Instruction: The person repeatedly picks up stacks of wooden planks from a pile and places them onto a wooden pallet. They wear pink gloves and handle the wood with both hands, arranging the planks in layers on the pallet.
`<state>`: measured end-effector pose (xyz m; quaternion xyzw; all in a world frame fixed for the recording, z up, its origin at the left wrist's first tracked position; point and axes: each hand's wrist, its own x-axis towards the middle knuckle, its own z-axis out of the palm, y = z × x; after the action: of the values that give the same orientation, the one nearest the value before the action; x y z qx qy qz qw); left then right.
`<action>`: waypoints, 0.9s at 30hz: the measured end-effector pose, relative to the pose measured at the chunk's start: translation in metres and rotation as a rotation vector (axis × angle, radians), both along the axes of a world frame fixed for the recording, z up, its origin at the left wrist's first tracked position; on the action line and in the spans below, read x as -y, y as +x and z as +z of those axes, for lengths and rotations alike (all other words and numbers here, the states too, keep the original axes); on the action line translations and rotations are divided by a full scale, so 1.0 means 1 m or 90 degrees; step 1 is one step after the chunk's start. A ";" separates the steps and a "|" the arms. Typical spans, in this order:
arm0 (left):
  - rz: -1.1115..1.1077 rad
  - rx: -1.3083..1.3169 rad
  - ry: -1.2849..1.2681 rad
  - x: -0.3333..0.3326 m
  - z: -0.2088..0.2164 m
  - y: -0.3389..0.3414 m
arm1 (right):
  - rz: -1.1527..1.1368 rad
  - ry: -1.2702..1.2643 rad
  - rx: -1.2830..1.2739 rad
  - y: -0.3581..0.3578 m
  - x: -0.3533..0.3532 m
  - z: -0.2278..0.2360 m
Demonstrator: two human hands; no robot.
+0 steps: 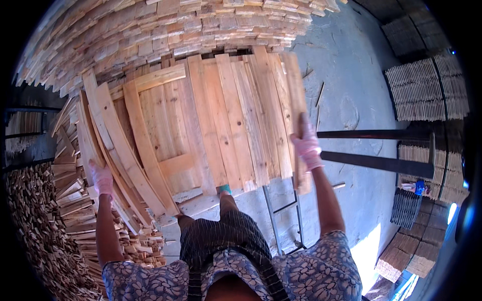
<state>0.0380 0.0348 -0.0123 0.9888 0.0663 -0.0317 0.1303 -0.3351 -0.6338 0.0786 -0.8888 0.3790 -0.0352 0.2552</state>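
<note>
Steady, even pressure from both sides is probably serving best: right of centre, the right hand (307, 144), thumb and fingers apart, is touching an edge board (292, 85); at left, the left hand (102, 180) is meeting an outer board (87, 128), both grips unclear; planks (232, 120) are lying between.

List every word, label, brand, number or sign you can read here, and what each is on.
None can be read.
Boards in front: only grain and knots show.
Small blue item at right: too small and blurred to tell whether it bears print.
</note>
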 end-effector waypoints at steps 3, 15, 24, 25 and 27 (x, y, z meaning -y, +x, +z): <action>0.000 0.015 0.046 -0.004 -0.008 0.007 | -0.021 0.070 -0.126 0.005 0.088 -0.011; 0.025 0.012 -0.004 0.024 0.046 -0.022 | -0.092 -0.146 -0.328 0.074 0.053 -0.069; 0.005 -0.131 -0.080 -0.007 0.088 -0.019 | 0.418 0.244 0.083 0.259 -0.350 0.058; 0.036 -0.168 -0.053 0.031 0.111 -0.034 | 0.388 0.247 -0.006 0.288 -0.387 0.061; 0.017 -0.195 -0.059 0.025 0.112 -0.033 | 0.323 0.248 -0.085 0.321 -0.439 0.059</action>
<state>0.0046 0.0093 0.0998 0.9642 0.0971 -0.1835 0.1648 -0.0138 -0.1944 0.1372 -0.8899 0.1610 0.1609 0.3954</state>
